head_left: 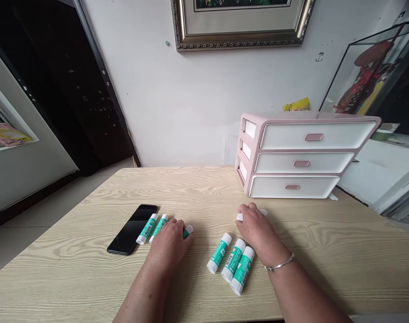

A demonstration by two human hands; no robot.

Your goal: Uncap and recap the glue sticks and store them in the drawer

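Observation:
My left hand [171,240] is curled over a green and white glue stick [188,231], whose white end sticks out by my thumb. Two more glue sticks, one on the left [146,229] and one partly under my hand [160,225], lie just left of it. Beyond the row of three glue sticks, my right hand [254,224] is closed around what looks like another glue stick [240,217]; only white parts show on either side of my fingers. The three lie slanted side by side: left [219,253], middle [233,260] and right [242,270], with the right two touching.
A black phone [132,229] lies flat at the left, against the nearest glue stick. At the back right of the wooden table [177,188] stands a pink and white drawer unit [297,157], with a yellow packet [297,105] behind its top. A white wall rises behind the table.

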